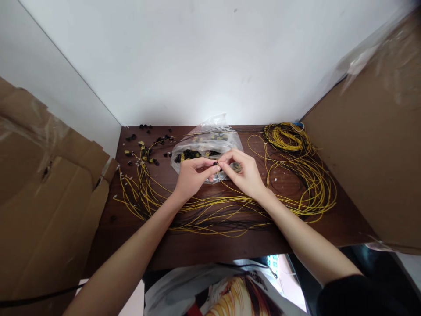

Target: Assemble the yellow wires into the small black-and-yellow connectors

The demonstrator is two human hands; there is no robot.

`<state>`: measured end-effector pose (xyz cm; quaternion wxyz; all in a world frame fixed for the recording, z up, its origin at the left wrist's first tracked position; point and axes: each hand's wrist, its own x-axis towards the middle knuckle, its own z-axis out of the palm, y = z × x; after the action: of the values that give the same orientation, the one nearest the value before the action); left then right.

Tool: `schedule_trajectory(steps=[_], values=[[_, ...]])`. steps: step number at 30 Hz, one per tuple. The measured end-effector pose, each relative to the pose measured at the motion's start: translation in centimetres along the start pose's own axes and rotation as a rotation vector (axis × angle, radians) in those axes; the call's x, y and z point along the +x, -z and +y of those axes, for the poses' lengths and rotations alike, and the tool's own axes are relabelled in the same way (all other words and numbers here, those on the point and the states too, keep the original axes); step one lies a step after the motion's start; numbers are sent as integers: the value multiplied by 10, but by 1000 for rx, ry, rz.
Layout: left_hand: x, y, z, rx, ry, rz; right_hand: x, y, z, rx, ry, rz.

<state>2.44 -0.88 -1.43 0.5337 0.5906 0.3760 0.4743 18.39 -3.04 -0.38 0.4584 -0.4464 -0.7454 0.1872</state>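
Left hand (193,176) pinches small black plastic piece (215,163) — right hand (245,172) pinches thin yellow wire (225,183) beside it.
Fingers (207,171) narrow on both, tips close together, by clear plastic bag (234,139) — long yellow-and-black wires (315,184) across dark-brown wooden table (197,252).

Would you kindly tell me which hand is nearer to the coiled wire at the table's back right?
Right. The right hand is in front and to the left of the coiled wire; the left hand is farther left.
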Motion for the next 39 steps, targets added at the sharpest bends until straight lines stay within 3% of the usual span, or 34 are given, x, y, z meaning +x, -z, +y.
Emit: schedule_trajectory(steps=[9,18,23,31,39], values=[[1,2,6,-153,161,-44,2,2,2,8,-3,15],[4,5,0,-311,219,-72,2,0,5,55,-80,37],[6,4,0,-399,195,14,1,-3,4,-6,-118,-104],[7,2,-6,-562,270,7,-1,-10,-2,4,-80,-168],[7,0,-7,-648,351,-18,1,-4,1,80,-10,-276]])
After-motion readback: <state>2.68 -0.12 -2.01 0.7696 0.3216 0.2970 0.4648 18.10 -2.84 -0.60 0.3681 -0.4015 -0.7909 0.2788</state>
